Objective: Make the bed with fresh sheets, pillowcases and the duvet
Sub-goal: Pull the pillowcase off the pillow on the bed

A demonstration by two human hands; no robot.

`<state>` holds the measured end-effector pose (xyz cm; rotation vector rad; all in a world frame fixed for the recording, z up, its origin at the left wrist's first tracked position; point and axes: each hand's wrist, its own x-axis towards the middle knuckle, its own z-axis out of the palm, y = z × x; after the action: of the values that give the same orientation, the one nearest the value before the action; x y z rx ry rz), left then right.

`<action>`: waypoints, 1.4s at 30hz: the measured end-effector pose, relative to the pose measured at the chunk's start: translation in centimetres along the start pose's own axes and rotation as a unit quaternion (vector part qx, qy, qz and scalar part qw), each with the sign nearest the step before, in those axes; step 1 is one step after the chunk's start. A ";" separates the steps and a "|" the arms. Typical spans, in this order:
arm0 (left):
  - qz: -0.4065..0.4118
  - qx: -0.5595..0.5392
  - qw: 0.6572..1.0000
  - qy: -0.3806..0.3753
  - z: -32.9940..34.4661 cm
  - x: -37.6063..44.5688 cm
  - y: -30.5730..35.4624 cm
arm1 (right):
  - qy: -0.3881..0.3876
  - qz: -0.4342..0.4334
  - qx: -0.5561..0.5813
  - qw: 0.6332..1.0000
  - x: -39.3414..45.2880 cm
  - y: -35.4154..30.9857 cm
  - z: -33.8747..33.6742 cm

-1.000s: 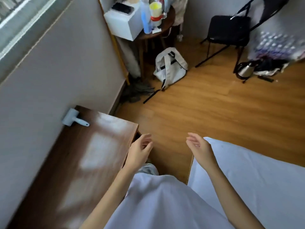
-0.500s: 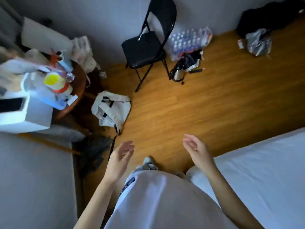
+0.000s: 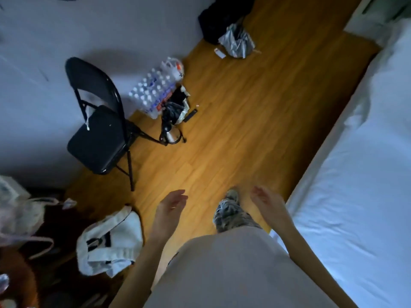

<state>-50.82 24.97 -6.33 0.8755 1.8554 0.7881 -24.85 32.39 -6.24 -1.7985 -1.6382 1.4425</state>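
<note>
A: Item 1, changes since the frame 0.5 s ago?
B: The view has swung right. The black folding chair (image 3: 97, 134) now sits at left, the pack of water bottles (image 3: 153, 90) upper centre, and the white tote bag (image 3: 111, 243) has dropped to lower left. More of the bed (image 3: 355, 196) shows along the right edge.

A: Item 2, bed orientation?
B: Its long axis runs from lower centre up toward the upper right corner. The near edge borders the wood floor (image 3: 233, 130). A white sheet covers it, rumpled toward the far end.

A: Item 3, hands?
B: Left hand (image 3: 171, 207) and right hand (image 3: 266, 203) are both spread loosely, palms turned inward, holding nothing, raised above the floor beside the bed. 1 patterned trouser leg and shoe (image 3: 229, 210) shows between them.
</note>
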 end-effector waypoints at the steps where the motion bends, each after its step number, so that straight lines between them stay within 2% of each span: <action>1: -0.004 -0.008 1.000 -0.004 0.9 2.3 1.8 | 0.008 0.004 0.002 1.000 1.8 -0.7 -1.5; 7: 0.058 -0.019 0.995 -0.078 5.7 16.0 15.9 | 0.129 -0.015 0.024 0.991 13.0 -5.4 -11.7; 11: 0.103 0.011 0.986 -0.129 8.9 23.6 23.4 | 0.189 0.007 0.064 0.980 18.5 -6.8 -16.8; 16: 0.085 0.049 0.974 -0.203 14.9 33.2 27.8 | 0.193 0.081 0.086 0.974 25.7 -5.4 -19.6; 20: 0.056 0.028 0.971 -0.230 19.1 41.8 32.2 | 0.213 0.134 0.104 0.962 33.4 -5.3 -22.4; 23: 0.053 0.035 0.966 -0.249 21.7 49.1 38.1 | 0.241 0.155 0.111 0.952 40.0 -7.1 -26.6; 27: 0.107 0.075 0.944 -0.303 25.8 57.5 48.1 | 0.297 0.139 0.128 0.936 48.0 -10.9 -34.5; 32: 0.145 0.095 0.937 -0.305 32.2 65.8 58.0 | 0.333 0.121 0.140 0.925 56.2 -13.3 -43.1; 37: 0.099 0.099 0.941 -0.307 39.8 71.6 61.6 | 0.321 0.151 0.213 0.911 64.1 -11.4 -48.5; 42: 0.086 0.111 0.947 -0.289 50.8 77.9 68.3 | 0.310 0.138 0.236 0.911 73.3 -8.8 -60.0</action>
<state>-14.07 134.35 -6.59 1.2705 1.3680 0.3630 7.01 122.07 -6.11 -1.9496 -0.6762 1.0645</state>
